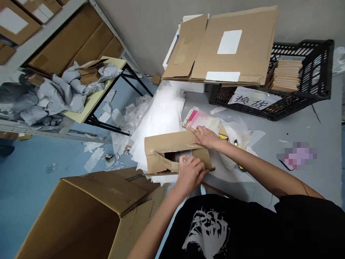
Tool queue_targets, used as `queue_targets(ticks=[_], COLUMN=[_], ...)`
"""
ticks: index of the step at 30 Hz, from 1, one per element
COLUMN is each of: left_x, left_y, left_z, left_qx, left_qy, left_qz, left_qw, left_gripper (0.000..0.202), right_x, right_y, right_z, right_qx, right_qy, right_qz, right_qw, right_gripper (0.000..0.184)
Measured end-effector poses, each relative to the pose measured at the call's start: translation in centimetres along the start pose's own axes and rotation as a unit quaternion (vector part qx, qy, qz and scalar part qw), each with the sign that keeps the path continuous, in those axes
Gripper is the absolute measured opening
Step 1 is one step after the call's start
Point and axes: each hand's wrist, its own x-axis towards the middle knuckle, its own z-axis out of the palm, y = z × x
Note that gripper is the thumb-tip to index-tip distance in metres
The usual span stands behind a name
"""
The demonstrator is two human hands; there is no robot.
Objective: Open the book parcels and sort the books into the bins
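Note:
A small brown cardboard box (172,142) lies near the table's edge, its side facing me partly open. Bent fingers of my left hand (190,172) grip the loose flap at the opening. A curled strip of cardboard (165,163) sticks out beside them. Through the gap some clear plastic wrapping (184,154) shows; what it covers is hidden. My right hand (205,137) rests on the far right corner of the box with its fingers stretched out.
White foam sheets (167,108) lie beneath and behind the box. A black crate (304,104) and a large flattened carton (234,46) stand at the back. An open big carton (88,212) is at lower left. Grey bags (64,93) fill a side table (91,108).

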Motion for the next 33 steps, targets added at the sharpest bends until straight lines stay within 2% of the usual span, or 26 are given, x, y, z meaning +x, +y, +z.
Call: queue_targets(ticks=[4, 8, 11, 15, 17, 20, 23, 28, 33], left_x=[-4.5, -7.1, -6.8, -6.5, -7.3, -9.1, -10.1, -10.8, -12.0], left_y=[2.0, 2.5, 1.3, -2.1, -3.7, -5.3, -6.0, -6.0, -5.3], left_z=[-0.3, -0.8, -1.9, -3.7, -4.3, -4.8, -5.1, -5.3, -4.9], left_qx=[0.087, 0.154, 0.175, 0.204, 0.226, 0.244, 0.236, 0.184, 0.219], left_qy=[-0.014, 0.009, 0.015, -0.029, -0.033, -0.018, 0.0, 0.013, 0.028], left_qz=[0.017, 0.021, -0.002, -0.083, -0.103, -0.094, -0.091, -0.126, -0.114], left_qw=[0.996, 0.988, 0.985, 0.975, 0.968, 0.965, 0.967, 0.975, 0.969], left_gripper=[0.014, 0.044, 0.044, 0.02, 0.021, 0.026, 0.029, 0.031, 0.03], right_x=[-0.6, -1.3, -1.5, -1.3, -1.2, -1.2, -1.3, -1.5, -1.2], right_y=[0.2, 0.2, -0.3, -1.7, -2.4, -3.2, -3.4, -3.3, -3.2], right_z=[0.3, 0.7, 0.8, 0.7, 0.6, 0.3, 0.0, 0.3, 0.4], right_qx=[-0.015, -0.055, -0.078, -0.102, -0.125, -0.161, -0.177, -0.178, -0.183], right_qy=[0.022, 0.038, 0.056, 0.066, 0.056, 0.046, 0.045, 0.062, 0.065], right_qz=[-0.021, -0.016, -0.026, -0.076, -0.077, -0.065, -0.064, -0.07, -0.073], right_qw=[0.999, 0.998, 0.995, 0.99, 0.987, 0.984, 0.981, 0.98, 0.978], right_gripper=[0.067, 0.068, 0.073, 0.094, 0.092, 0.087, 0.083, 0.081, 0.081])
